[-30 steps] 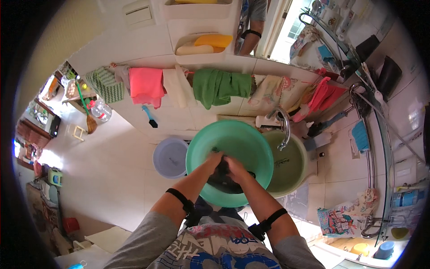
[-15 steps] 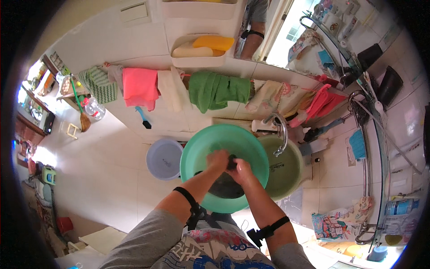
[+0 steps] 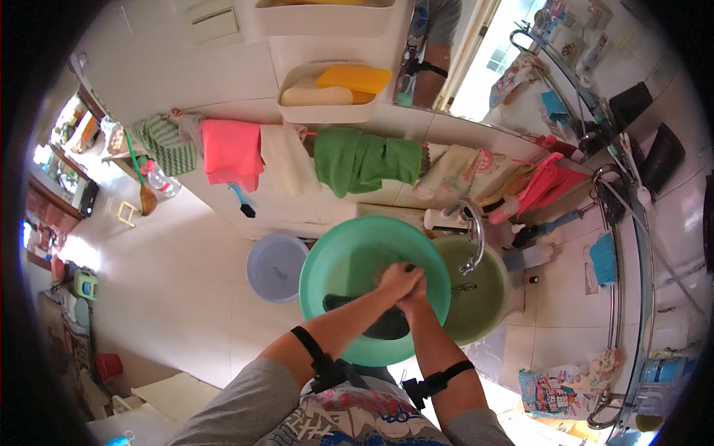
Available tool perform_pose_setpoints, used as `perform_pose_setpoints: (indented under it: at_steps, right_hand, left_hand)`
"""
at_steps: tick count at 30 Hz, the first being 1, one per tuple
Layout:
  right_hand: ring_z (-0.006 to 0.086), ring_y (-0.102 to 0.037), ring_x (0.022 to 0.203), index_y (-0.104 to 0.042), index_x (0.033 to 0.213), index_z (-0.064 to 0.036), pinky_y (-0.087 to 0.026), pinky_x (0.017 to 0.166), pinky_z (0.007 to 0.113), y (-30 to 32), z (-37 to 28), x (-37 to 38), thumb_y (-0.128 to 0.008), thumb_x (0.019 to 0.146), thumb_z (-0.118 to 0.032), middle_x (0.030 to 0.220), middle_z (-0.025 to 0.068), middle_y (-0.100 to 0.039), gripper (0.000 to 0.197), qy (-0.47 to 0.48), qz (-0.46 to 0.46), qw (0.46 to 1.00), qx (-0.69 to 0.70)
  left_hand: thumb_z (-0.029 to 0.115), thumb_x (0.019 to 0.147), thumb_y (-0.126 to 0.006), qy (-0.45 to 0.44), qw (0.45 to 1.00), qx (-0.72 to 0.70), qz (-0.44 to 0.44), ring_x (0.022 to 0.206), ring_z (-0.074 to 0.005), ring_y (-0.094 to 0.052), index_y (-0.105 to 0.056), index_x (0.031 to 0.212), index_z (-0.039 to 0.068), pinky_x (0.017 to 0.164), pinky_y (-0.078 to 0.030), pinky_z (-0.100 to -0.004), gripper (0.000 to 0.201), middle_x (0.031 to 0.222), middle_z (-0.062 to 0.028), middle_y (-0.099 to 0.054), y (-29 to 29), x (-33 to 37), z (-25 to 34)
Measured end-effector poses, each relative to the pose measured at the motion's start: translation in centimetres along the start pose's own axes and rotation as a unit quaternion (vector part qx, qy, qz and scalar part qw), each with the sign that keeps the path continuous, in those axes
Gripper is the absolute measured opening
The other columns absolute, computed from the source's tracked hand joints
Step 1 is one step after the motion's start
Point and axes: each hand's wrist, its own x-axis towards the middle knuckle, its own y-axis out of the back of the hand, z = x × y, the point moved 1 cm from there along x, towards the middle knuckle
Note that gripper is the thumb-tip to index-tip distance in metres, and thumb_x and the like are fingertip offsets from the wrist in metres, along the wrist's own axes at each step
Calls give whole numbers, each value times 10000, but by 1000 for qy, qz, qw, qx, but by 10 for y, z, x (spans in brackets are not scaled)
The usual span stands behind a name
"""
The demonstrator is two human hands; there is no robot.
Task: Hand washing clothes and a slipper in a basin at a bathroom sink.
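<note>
Over a green basin [image 3: 335,256] overlapping an olive tub [image 3: 480,308] near the faucet [image 3: 478,232], both hands [image 3: 403,284] clench dark cloth [image 3: 410,268].

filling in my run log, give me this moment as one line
hands: left hand and right hand clenched together on dark cloth | cloth: partly in green basin | left: lilac basin | right: olive basin

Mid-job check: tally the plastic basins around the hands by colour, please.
Mint-green basin: 1
Olive-green basin: 1
Lavender basin: 1
Total: 3 basins
</note>
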Motion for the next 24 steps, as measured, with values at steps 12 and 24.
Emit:
perform_pose_setpoints:
  at_steps: [12,24]
  right_hand:
    - [274,-494,1131,-398,1292,-120,-456,858,529,-4,4,-5,-414,943,-320,1263,92,-469,403,18,142,959,-246]
    - [317,-521,1037,-462,1222,-65,-449,853,503,6,0,13,-414,914,-402,1161,123,-522,458,52,-146,988,-25]
  left_hand:
    - [233,820,-561,-155,857,409,274,1149,-318,-457,-579,989,18,870,-404,-453,274,1279,-185,-447,39,41,-71]
    - [364,866,-475,-116,953,238,150,968,-417,-567,-610,971,13,828,-452,-506,390,902,-300,-605,-9,31,-37]
